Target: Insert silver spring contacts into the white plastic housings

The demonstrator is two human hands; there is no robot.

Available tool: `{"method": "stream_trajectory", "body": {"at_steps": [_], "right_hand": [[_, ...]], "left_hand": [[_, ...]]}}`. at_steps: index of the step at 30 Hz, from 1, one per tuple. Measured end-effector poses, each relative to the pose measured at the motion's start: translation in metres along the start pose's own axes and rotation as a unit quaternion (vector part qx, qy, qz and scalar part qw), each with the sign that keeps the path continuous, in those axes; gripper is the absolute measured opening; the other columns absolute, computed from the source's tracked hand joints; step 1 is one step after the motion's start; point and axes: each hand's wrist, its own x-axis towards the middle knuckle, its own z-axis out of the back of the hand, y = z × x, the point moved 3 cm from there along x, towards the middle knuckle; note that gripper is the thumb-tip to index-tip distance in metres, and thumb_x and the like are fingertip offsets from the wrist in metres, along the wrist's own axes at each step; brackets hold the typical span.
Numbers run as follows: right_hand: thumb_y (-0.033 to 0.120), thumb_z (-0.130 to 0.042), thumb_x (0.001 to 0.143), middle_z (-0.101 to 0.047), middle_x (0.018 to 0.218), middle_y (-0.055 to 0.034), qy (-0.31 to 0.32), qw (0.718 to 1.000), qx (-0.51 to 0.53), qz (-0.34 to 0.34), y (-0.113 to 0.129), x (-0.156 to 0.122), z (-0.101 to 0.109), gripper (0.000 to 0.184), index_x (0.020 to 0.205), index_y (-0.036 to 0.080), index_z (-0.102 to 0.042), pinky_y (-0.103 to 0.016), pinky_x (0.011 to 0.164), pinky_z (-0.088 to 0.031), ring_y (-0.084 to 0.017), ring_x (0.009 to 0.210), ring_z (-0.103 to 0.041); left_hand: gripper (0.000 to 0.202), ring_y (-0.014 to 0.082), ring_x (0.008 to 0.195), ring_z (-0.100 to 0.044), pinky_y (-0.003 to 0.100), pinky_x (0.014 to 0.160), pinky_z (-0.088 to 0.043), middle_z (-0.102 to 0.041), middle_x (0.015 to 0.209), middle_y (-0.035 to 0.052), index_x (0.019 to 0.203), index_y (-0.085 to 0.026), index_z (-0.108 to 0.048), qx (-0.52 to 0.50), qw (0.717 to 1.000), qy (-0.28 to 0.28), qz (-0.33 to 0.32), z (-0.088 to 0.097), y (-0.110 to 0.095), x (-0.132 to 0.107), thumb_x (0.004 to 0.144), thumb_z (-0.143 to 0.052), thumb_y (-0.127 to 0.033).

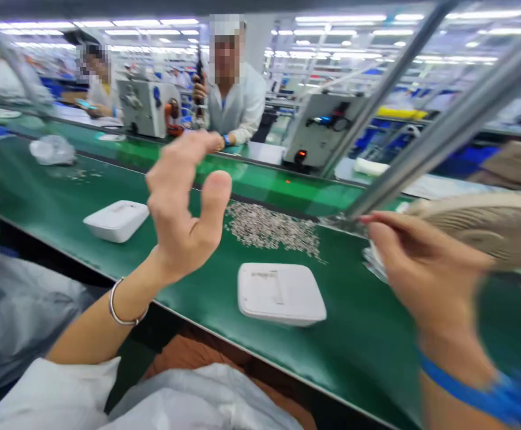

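My left hand (182, 203) is raised above the green work surface (189, 289), thumb apart from the curved fingers, holding nothing that I can see. My right hand (422, 263) is at the right, its thumb and fingertips pinched together; what lies between them is too small to make out. Clear plastic (374, 263) lies just behind its fingertips. Between my hands, a white plastic housing (282, 292) with a slightly recessed top rests near the front edge. Behind it spreads a pile of small metallic parts (273, 229). A second white housing (118, 220) sits left of my left hand.
A beige fan (489, 230) stands close to my right hand. A slanted metal post (404, 143) rises beside it. Across the line, a co-worker in a white coat (238, 104) leans between two grey machines (141, 107). A crumpled plastic bag (53, 149) lies far left.
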Motion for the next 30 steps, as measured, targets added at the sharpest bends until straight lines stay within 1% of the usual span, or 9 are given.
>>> {"method": "stream_trajectory", "body": {"at_steps": [2, 6, 11, 14, 17, 22, 25, 28, 30], "right_hand": [[0.026, -0.057, 0.079, -0.065, 0.071, -0.0066, 0.015, 0.999, -0.003, -0.049, -0.029, -0.002, -0.006, 0.013, 0.079, 0.018, -0.066, -0.029, 0.061, -0.046, -0.016, 0.062, -0.058], [0.019, -0.056, 0.069, -0.059, 0.052, -0.0005, 0.157, 0.98, -0.047, -0.113, -0.083, -0.008, -0.025, 0.011, 0.059, 0.019, -0.062, -0.026, 0.048, -0.04, -0.014, 0.047, -0.052], [0.017, -0.059, 0.064, -0.055, 0.051, 0.0023, 0.25, 0.956, -0.087, -0.13, -0.101, -0.02, -0.045, 0.005, 0.063, 0.019, -0.063, -0.025, 0.05, -0.038, -0.013, 0.048, -0.049], [0.016, -0.057, 0.064, -0.051, 0.055, 0.0015, 0.252, 0.955, -0.102, -0.121, -0.094, -0.025, -0.055, 0.006, 0.062, 0.019, -0.061, -0.026, 0.053, -0.036, -0.013, 0.051, -0.047], [0.011, -0.051, 0.066, -0.049, 0.057, 0.0004, 0.253, 0.954, -0.114, -0.114, -0.085, -0.028, -0.058, 0.012, 0.057, 0.019, -0.053, -0.027, 0.056, -0.035, -0.013, 0.052, -0.045], [0.01, -0.046, 0.065, -0.043, 0.053, 0.0043, 0.208, 0.969, -0.053, -0.12, -0.068, -0.027, -0.048, 0.011, 0.069, 0.02, -0.05, -0.025, 0.052, -0.032, -0.011, 0.047, -0.04], [0.014, -0.043, 0.068, -0.045, 0.056, 0.0033, 0.182, 0.975, 0.003, -0.125, -0.056, -0.027, -0.042, 0.013, 0.072, 0.02, -0.054, -0.025, 0.051, -0.032, -0.01, 0.048, -0.038], [0.018, -0.046, 0.066, -0.049, 0.058, 0.0023, 0.16, 0.976, 0.036, -0.145, -0.046, -0.027, -0.039, 0.008, 0.069, 0.02, -0.054, -0.024, 0.051, -0.034, -0.01, 0.052, -0.042], [0.019, -0.048, 0.064, -0.051, 0.059, 0.0024, 0.157, 0.975, 0.051, -0.147, -0.041, -0.027, -0.039, 0.007, 0.068, 0.02, -0.053, -0.024, 0.052, -0.037, -0.011, 0.053, -0.044]], "left_hand": [[0.035, 0.0166, 0.11, -0.051, 0.033, 0.094, -0.041, -0.058, 0.117, 0.0031, 0.112, -0.017, -0.056, -0.111, 0.981, 0.135, -0.086, -0.046, -0.024, 0.004, 0.09, -0.039, -0.037], [0.029, 0.0153, 0.079, -0.062, 0.027, 0.071, -0.048, -0.068, 0.09, 0.0016, 0.091, -0.018, -0.066, -0.222, 0.855, 0.429, -0.189, -0.125, -0.043, 0.0, 0.079, -0.054, -0.041], [0.047, 0.0143, 0.076, -0.06, 0.023, 0.062, -0.047, -0.066, 0.098, 0.0046, 0.103, -0.017, -0.062, -0.236, 0.771, 0.552, -0.212, -0.16, -0.036, -0.022, 0.067, -0.063, -0.046], [0.06, 0.0136, 0.072, -0.059, 0.024, 0.06, -0.045, -0.065, 0.096, 0.0045, 0.116, -0.017, -0.054, -0.22, 0.767, 0.568, -0.204, -0.159, -0.031, -0.035, 0.065, -0.063, -0.046], [0.062, 0.0152, 0.061, -0.056, 0.025, 0.055, -0.04, -0.061, 0.069, -0.0001, 0.121, -0.015, -0.048, -0.187, 0.782, 0.561, -0.198, -0.153, -0.032, -0.042, 0.069, -0.06, -0.046], [0.048, 0.0188, 0.06, -0.053, 0.03, 0.057, -0.038, -0.054, 0.062, 0.0015, 0.113, -0.012, -0.049, -0.135, 0.866, 0.449, -0.175, -0.142, -0.035, -0.039, 0.079, -0.047, -0.045], [0.037, 0.0222, 0.077, -0.056, 0.038, 0.073, -0.04, -0.062, 0.085, 0.0087, 0.115, -0.017, -0.052, -0.119, 0.91, 0.293, -0.267, -0.136, -0.038, -0.039, 0.085, -0.039, -0.031], [0.042, 0.0333, 0.109, -0.047, 0.048, 0.082, -0.036, -0.044, 0.134, 0.0122, 0.121, -0.032, -0.051, -0.086, 0.888, 0.233, -0.387, -0.138, -0.04, -0.051, 0.082, -0.043, -0.02], [0.046, 0.039, 0.122, -0.034, 0.052, 0.085, -0.034, -0.03, 0.145, 0.0107, 0.123, -0.035, -0.049, -0.061, 0.862, 0.235, -0.445, -0.14, -0.042, -0.061, 0.079, -0.048, -0.019]]}}
